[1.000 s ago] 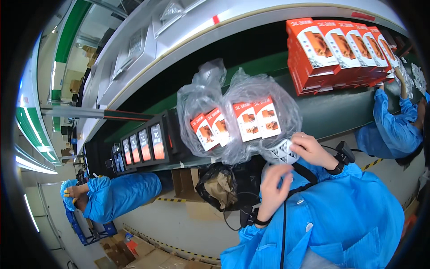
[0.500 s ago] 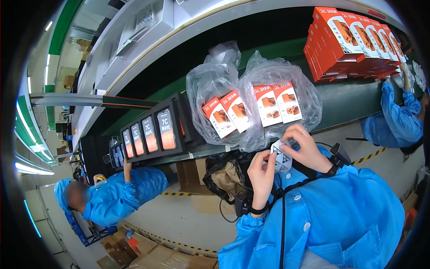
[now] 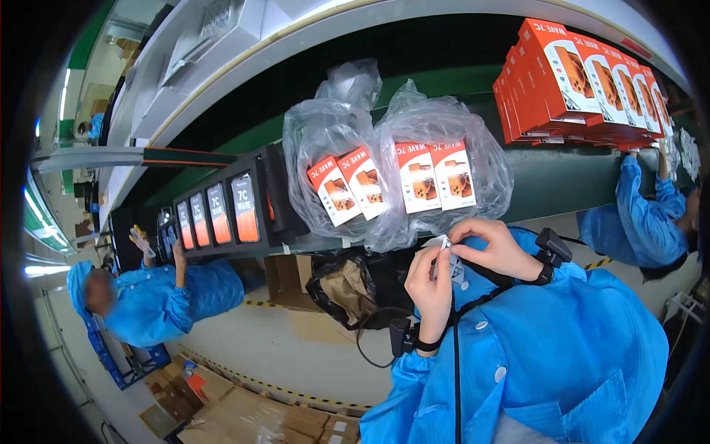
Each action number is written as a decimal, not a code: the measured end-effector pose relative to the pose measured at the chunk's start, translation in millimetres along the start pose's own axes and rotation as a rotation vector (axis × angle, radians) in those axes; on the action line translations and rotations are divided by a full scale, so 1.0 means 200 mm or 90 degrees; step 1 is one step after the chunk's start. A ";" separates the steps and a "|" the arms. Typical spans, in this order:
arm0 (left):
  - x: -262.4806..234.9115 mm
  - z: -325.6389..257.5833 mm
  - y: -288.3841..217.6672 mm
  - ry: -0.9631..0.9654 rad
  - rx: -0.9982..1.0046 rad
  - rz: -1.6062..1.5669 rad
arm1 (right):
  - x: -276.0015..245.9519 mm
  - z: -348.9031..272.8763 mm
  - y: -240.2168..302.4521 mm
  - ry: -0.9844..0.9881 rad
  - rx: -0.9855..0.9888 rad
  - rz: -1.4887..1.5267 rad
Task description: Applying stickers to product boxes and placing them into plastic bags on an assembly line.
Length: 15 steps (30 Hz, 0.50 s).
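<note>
Close in front of my chest, my two hands meet fingertip to fingertip. My left hand [image 3: 429,283] is closed in a pinch and so is my right hand [image 3: 489,248], its thumb against the index finger. Between them is a small white sheet with black triangles [image 3: 458,275], mostly covered by my fingers; a narrow edge of it shows at the fingertips. Just beyond, on the green bench, two clear plastic bags [image 3: 492,159] lie open. Each holds red-and-white boxes [image 3: 416,177] lying side by side, with orange product pictures.
Red-and-white boxes stand stacked [image 3: 532,81] at the far right. Left of the bags, a black rack [image 3: 275,200] carries several lit phones [image 3: 245,207]. Co-workers in blue [image 3: 174,300] sit at both sides. A black bin bag [image 3: 362,285] with brown paper hangs below the bench edge.
The sheet has tilted and shows less of its face, with both hands' fingertips now closer together. My view has shifted right. The left co-worker has raised a gloved hand.
</note>
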<state>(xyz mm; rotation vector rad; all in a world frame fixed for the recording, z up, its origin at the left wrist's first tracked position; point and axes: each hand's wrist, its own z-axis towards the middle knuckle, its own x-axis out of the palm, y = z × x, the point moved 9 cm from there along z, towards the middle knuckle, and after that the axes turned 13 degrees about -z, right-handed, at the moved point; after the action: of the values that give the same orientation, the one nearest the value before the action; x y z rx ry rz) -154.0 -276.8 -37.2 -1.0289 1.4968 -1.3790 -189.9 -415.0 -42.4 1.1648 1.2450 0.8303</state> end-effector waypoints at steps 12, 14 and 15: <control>0.18 -0.02 0.12 -0.065 0.023 0.089 | -0.03 0.08 -0.32 0.170 0.117 0.126; 0.16 -0.01 0.13 -0.042 0.019 0.167 | -0.01 0.11 -0.38 0.176 0.136 0.148; 0.18 0.00 0.14 -0.008 0.020 0.245 | -0.02 0.14 -0.39 0.196 0.080 0.098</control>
<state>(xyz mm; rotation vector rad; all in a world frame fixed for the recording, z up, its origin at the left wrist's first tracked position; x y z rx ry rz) -166.1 -309.4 -67.3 -0.6825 1.5610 -1.1158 -173.1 -443.2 -117.4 1.2799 1.4896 1.0902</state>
